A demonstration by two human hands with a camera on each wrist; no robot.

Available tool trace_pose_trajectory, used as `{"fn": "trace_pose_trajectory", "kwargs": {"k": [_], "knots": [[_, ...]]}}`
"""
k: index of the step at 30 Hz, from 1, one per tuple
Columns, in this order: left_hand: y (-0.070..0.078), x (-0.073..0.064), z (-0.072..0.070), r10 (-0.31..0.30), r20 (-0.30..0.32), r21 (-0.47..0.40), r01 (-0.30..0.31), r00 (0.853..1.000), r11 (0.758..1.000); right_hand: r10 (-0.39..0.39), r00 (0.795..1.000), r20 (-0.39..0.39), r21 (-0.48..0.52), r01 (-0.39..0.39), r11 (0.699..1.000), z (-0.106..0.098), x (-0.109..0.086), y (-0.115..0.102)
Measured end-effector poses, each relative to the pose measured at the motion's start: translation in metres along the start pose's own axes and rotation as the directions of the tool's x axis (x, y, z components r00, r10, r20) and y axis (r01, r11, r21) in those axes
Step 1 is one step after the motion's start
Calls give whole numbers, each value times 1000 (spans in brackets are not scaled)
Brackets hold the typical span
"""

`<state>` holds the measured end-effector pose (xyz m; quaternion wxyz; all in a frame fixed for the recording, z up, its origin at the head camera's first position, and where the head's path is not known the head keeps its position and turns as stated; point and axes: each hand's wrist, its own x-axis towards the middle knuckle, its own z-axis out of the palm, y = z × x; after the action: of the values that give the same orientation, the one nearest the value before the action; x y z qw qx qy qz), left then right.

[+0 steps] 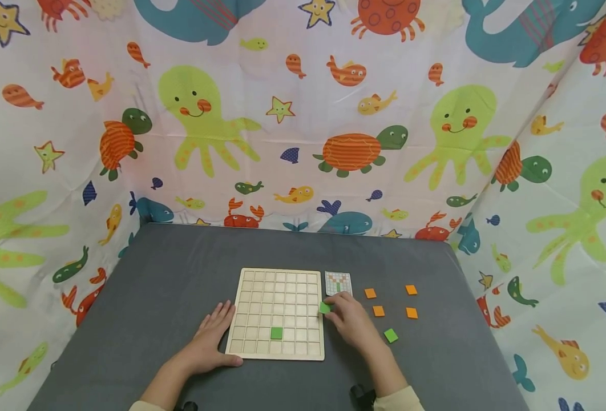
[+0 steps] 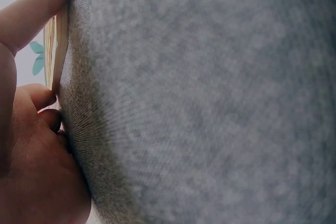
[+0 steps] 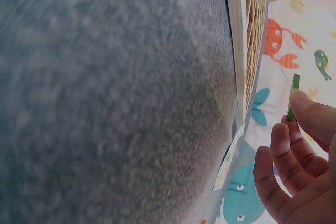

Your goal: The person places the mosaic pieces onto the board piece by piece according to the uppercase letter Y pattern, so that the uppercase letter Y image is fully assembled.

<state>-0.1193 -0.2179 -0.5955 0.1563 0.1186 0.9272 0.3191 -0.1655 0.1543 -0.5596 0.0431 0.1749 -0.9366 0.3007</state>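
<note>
A wooden grid board [image 1: 262, 297] lies on the grey table, with one green square tile [image 1: 276, 333] in a cell of its lower half. My left hand [image 1: 207, 342] rests at the board's left edge, fingers along the side and thumb by the near left corner. In my right hand [image 1: 351, 319], a second green tile [image 1: 324, 308] is pinched between thumb and fingertips at the board's right edge. The right wrist view shows that tile [image 3: 294, 95] edge-on, raised off the table.
A small pattern card [image 1: 338, 282] lies beside the board's upper right corner. Several orange tiles [image 1: 378, 311] are spread to the right, and another green tile [image 1: 391, 335] sits nearer to me. A printed sea-animal cloth [image 1: 303, 194] hangs behind the table [image 1: 190, 257].
</note>
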Motion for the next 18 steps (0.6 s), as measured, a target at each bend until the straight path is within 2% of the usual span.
{"fn": "trace_pose_trajectory", "kwargs": {"k": [6,18], "knots": [[0,-3,-1,25,-11,-13,-25,1000,1000,-5,1000,18,19,4,1000,4,4,-4],[-3,2,1,9,1,9,-9,1000,1000,-54,996,74,40,52,998,11,9,-18]]}}
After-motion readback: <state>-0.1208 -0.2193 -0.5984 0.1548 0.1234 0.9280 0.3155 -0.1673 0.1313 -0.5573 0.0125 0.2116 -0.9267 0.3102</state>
